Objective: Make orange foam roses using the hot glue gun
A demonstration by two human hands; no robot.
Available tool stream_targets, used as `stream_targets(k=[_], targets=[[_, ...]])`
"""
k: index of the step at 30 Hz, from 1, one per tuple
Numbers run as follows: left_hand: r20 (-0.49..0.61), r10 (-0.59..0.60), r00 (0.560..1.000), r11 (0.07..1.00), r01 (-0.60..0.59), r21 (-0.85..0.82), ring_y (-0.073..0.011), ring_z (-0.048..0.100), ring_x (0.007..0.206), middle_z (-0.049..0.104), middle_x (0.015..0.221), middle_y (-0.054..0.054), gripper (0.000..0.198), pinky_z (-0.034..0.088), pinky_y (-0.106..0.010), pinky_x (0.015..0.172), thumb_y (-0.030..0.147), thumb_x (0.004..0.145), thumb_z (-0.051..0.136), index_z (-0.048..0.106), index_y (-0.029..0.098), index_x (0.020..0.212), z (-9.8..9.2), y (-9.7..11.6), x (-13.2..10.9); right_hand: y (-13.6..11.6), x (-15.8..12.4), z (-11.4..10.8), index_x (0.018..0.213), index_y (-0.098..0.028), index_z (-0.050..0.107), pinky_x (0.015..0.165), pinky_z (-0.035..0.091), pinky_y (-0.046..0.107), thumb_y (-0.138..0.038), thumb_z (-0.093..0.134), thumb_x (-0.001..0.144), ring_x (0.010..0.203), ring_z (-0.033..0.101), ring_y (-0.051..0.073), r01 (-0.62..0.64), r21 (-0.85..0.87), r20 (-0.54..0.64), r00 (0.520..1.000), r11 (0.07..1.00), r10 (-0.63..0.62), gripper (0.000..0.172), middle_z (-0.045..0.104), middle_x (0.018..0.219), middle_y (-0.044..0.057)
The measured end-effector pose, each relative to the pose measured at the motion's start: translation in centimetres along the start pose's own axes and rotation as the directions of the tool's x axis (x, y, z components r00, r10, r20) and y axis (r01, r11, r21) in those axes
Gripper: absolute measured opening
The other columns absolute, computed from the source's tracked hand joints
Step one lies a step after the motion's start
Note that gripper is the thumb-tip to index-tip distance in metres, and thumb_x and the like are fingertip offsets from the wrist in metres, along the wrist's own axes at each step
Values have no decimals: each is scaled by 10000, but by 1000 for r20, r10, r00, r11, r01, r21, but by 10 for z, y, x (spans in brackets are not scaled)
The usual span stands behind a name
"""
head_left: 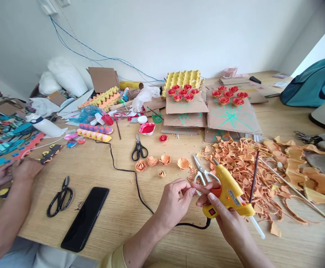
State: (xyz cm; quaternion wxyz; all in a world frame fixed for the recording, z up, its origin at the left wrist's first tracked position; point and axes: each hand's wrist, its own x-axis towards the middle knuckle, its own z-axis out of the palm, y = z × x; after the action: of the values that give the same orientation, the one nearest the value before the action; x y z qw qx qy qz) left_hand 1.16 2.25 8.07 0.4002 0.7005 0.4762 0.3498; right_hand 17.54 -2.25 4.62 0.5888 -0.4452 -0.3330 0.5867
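On the table [120,230] before you, the phone [85,219] lies left of your left hand [173,199], with scissors [64,189] on its left. Scraps [236,158] heap right of your glue gun [228,182]; behind them, flowers [228,94] sit on cardboard [232,118].

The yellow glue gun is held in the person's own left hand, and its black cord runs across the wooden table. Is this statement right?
Not quite: the hand is wrong. The head view shows the yellow glue gun in the person's own right hand. Its black cord does run across the wooden table, as you said.
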Motion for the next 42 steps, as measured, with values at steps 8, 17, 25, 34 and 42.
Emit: stream_targets(k=[8,17,25,34,42], targets=[[-183,98,978,994,-104,-24,-136,545,696,560,714,8,282,424,-254,688,234,1004,500,590,178,743,-30,7,2,1,1,1,1053,-265,630,786,519,335,-379,693,929,742,685,165,-11,117,60,998,993,4,179,773,1112,48],[-58,532,845,777,-460,430,-166,606,829,709,938,-21,115,443,-322,796,201,937,668,706,232,1042,-11,-2,-1,-3,1,6,990,-251,673,659,482,282,-378,753,875,643,646,142,-119,298,49,993,947,110,189,781,1008,43],[-11,654,756,620,-528,580,-155,562,728,696,812,-12,155,378,-344,729,179,1010,536,673,201,940,-10,-7,3,0,-1,8,1002,-260,693,608,485,273,-365,775,853,591,637,125,-172,353,60,985,920,161,200,736,979,27],[-233,414,880,895,-347,281,-163,537,761,526,790,-12,200,434,-287,700,252,1034,463,506,201,845,-9,-17,1,-6,-1,10,994,-278,700,621,492,288,-366,743,880,611,659,130,-157,325,83,987,933,137,150,720,1055,42],[-277,228,933,965,-179,190,-152,471,700,460,749,4,279,411,-279,662,271,1049,354,427,215,785,-14,-24,0,-7,-1,9,979,-293,707,646,475,331,-372,722,894,657,658,168,-96,303,45,995,948,87,116,706,1083,40]])
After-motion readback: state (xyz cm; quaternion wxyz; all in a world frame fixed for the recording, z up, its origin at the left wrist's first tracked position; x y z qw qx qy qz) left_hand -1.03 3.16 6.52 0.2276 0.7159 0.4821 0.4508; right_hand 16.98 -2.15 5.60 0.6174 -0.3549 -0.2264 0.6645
